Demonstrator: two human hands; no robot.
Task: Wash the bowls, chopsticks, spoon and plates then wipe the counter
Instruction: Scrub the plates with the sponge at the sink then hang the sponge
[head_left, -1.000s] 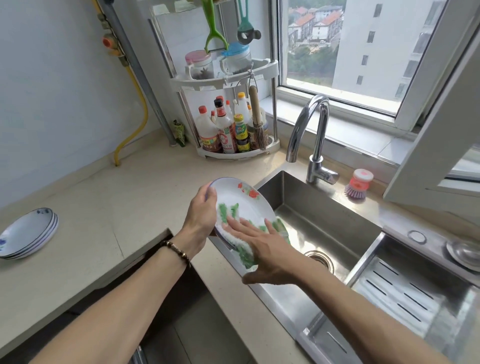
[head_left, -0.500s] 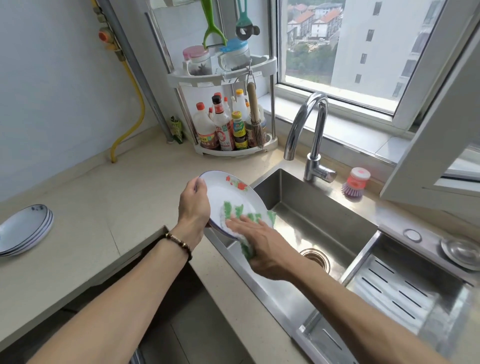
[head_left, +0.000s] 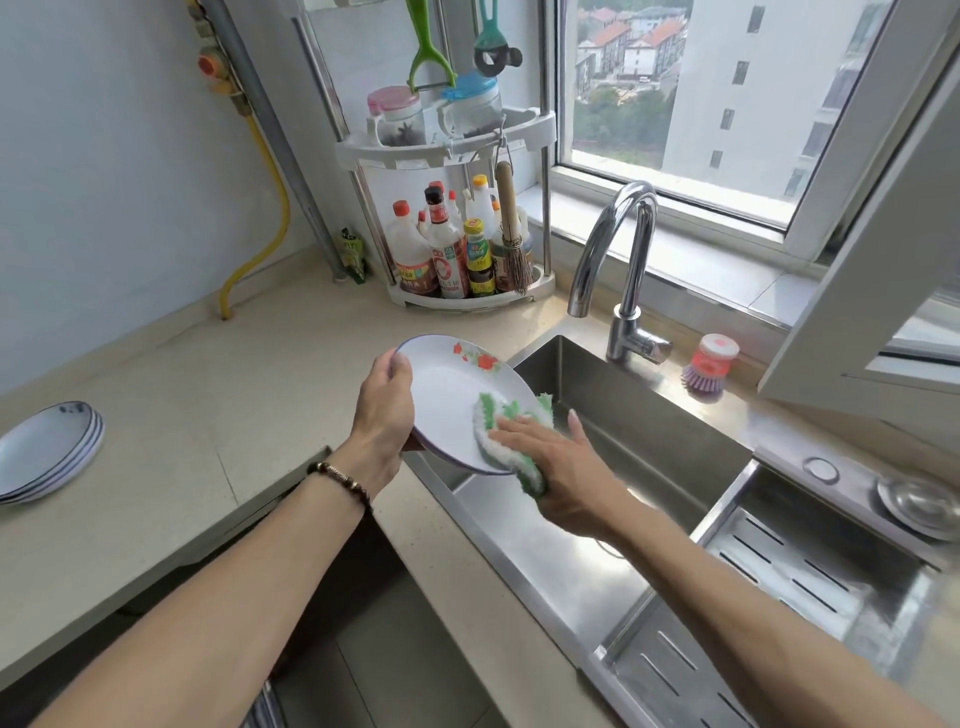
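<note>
My left hand (head_left: 384, 410) grips the left rim of a white plate with red flowers (head_left: 447, 389), tilted over the left edge of the steel sink (head_left: 649, 447). My right hand (head_left: 556, 462) presses a green and white cloth (head_left: 498, 431) against the plate's lower right part; its fingers lie over the cloth and its thumb side wraps the cloth round the rim. A stack of white plates with blue marks (head_left: 47, 452) lies on the beige counter (head_left: 218, 405) at far left.
A chrome tap (head_left: 623, 260) arches over the sink. A pink dish brush (head_left: 709, 366) stands behind the basin. A corner rack with bottles (head_left: 457, 260) stands at the back. A perforated drain tray (head_left: 795, 566) and a metal lid (head_left: 919, 504) lie to the right.
My right hand and the cloth have slid from the plate's middle to its lower right rim. The plate is held a little more tilted, with more of its white face showing.
</note>
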